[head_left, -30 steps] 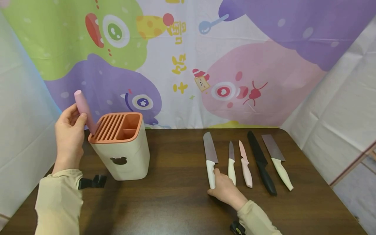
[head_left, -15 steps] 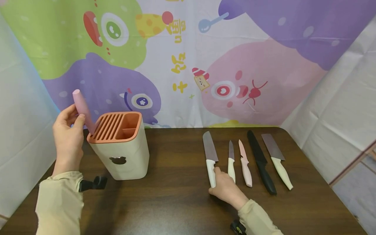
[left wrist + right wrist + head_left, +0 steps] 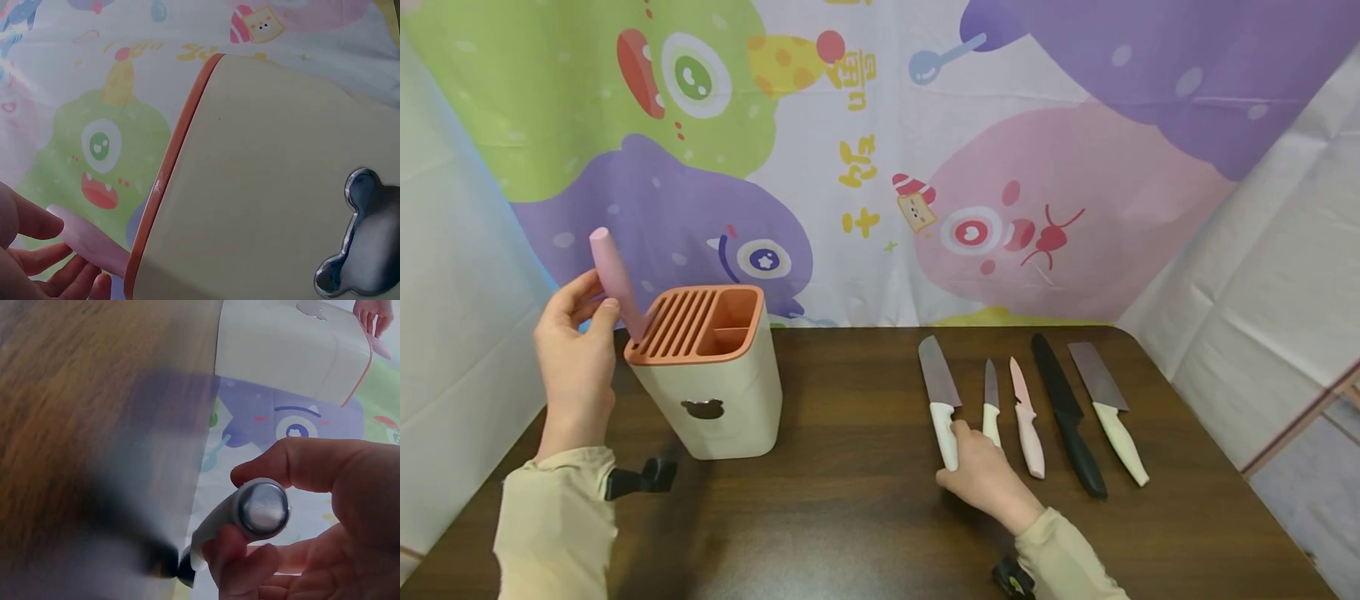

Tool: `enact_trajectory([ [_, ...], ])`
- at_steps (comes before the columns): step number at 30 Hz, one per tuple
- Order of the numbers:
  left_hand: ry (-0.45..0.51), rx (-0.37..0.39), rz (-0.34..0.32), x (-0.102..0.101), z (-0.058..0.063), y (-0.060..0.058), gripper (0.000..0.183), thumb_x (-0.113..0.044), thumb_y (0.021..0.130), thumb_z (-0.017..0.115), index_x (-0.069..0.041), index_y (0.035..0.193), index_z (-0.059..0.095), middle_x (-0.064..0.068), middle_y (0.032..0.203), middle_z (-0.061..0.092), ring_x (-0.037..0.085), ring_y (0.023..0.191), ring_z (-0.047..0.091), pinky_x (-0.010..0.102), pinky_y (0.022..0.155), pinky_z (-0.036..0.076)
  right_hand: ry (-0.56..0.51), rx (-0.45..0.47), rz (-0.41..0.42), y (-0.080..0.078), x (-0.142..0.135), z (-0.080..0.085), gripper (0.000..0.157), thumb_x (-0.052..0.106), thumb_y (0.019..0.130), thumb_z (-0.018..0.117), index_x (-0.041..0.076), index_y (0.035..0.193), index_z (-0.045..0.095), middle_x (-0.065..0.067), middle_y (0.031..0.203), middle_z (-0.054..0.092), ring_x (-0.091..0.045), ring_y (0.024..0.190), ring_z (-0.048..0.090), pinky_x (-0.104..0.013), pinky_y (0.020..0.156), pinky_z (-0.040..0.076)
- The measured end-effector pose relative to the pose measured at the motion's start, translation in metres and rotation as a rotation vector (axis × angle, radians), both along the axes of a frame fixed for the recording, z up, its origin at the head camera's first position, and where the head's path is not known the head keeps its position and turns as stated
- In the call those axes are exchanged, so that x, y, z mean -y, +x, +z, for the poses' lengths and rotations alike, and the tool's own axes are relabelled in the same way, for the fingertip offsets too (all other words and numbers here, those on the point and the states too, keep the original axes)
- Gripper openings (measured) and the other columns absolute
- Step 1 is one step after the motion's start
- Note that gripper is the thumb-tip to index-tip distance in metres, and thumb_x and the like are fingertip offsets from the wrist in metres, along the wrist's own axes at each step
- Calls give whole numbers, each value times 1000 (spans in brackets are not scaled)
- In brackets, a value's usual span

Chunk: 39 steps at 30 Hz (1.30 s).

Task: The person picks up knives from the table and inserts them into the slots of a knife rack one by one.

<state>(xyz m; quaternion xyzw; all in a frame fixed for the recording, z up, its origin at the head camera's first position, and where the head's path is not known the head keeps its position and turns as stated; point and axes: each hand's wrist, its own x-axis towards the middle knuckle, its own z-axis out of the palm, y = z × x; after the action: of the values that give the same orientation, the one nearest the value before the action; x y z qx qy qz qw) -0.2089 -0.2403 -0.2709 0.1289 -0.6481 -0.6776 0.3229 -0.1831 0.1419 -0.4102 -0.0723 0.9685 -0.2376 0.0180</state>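
Note:
My left hand (image 3: 576, 354) pinches the pink handle of a knife (image 3: 613, 271) between thumb and fingers. Its blade is hidden in the leftmost slot of a cream knife block (image 3: 715, 417) with an orange slotted top (image 3: 681, 325). The left wrist view shows the pink handle tilted at the block's orange rim (image 3: 159, 181). On the right, my right hand (image 3: 988, 475) holds a white-handled knife (image 3: 940, 375) by its handle, blade pointing away. From the right wrist, the handle's shiny metal end cap (image 3: 265, 508) shows between thumb and fingers.
Right of the held knife lie a small cream-handled knife (image 3: 992, 408), a pink paring knife (image 3: 1028, 425), a black knife (image 3: 1067, 417) and a cleaver with a cream handle (image 3: 1112, 417). A cartoon-print curtain (image 3: 865, 275) hangs behind the dark wooden table (image 3: 842, 517).
My right hand has shifted slightly right and away, and the white handle has moved with it. My left hand and the pink knife have stayed almost in place.

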Motion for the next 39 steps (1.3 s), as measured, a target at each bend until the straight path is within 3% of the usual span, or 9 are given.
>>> enact_trajectory([
  [12, -40, -41, 20, -2, -5, 2, 37, -2, 87, 53, -6, 123, 55, -7, 106, 54, 4, 91, 46, 15, 73, 34, 21, -89, -27, 1, -2, 9, 52, 19, 71, 64, -5, 116, 51, -19, 100, 61, -28, 79, 58, -45, 69, 45],
  [26, -147, 16, 60, -4, -8, 6, 38, -4, 88, 52, -8, 126, 53, -8, 109, 48, 2, 93, 45, 14, 78, 33, -70, -167, -65, 2, -4, 20, 39, 19, 71, 65, -1, 102, 53, -11, 85, 60, -19, 66, 54, -31, 55, 44],
  [39, -189, 7, 84, -6, -14, 8, 38, -4, 87, 53, -7, 125, 53, -10, 107, 47, 2, 96, 48, 17, 81, 35, -147, -243, -91, 2, -9, 26, 34, 19, 71, 65, 1, 98, 57, -4, 75, 52, -15, 64, 47, -25, 57, 40],
])
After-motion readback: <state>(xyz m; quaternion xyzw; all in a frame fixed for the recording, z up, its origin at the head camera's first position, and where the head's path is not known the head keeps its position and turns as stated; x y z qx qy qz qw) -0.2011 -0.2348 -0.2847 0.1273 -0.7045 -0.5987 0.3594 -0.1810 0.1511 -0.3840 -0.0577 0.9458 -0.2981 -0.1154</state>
